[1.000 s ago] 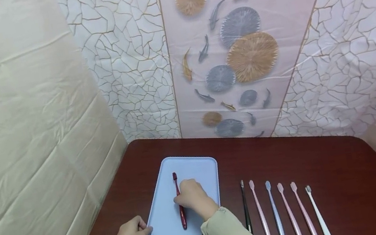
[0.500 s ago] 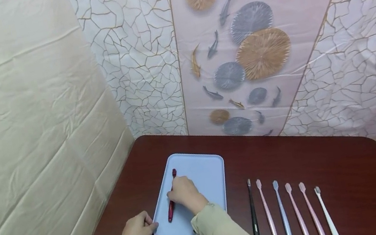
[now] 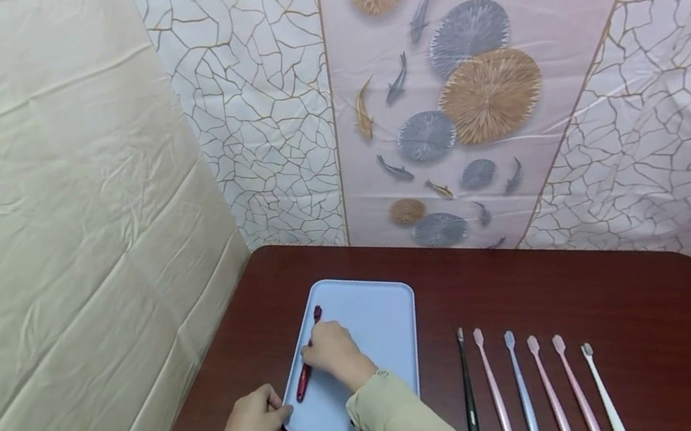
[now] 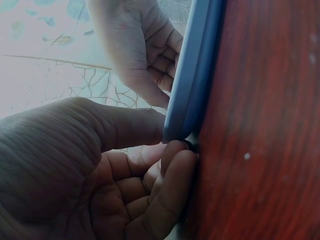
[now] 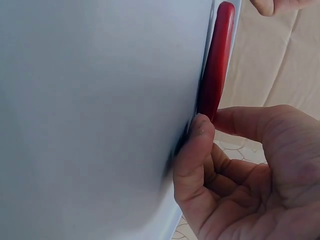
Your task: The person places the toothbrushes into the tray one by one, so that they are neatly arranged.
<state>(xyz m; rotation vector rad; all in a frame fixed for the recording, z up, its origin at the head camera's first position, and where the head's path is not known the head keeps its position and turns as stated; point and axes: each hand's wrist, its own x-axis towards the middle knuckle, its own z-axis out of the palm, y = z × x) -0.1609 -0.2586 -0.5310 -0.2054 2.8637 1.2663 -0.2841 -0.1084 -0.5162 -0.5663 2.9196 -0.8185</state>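
In the head view, a light blue tray (image 3: 374, 318) sits at the left of the dark red table. A red toothbrush (image 3: 303, 383) lies slanted along the tray's left side, its bristle end toward the back. My right hand (image 3: 334, 350) pinches it mid-handle between thumb and index finger; the right wrist view shows the red handle (image 5: 217, 65) close beside the tray's rim. With thumb above and fingertips below, my left hand (image 3: 253, 423) pinches the tray's near left corner, as the left wrist view shows at the tray rim (image 4: 182, 85).
Right of the tray several toothbrushes stand apart in a row: a black one (image 3: 467, 386), pink ones such as this pink toothbrush (image 3: 497, 397), a blue one (image 3: 524, 392) and a white one (image 3: 604, 393). Draped cloth walls (image 3: 82, 254) border the table (image 3: 672, 335).
My right hand has shifted the red toothbrush from the tray's middle toward its left rim and turned it more slanted. The left hand keeps its hold on the corner; the head view has shifted slightly.
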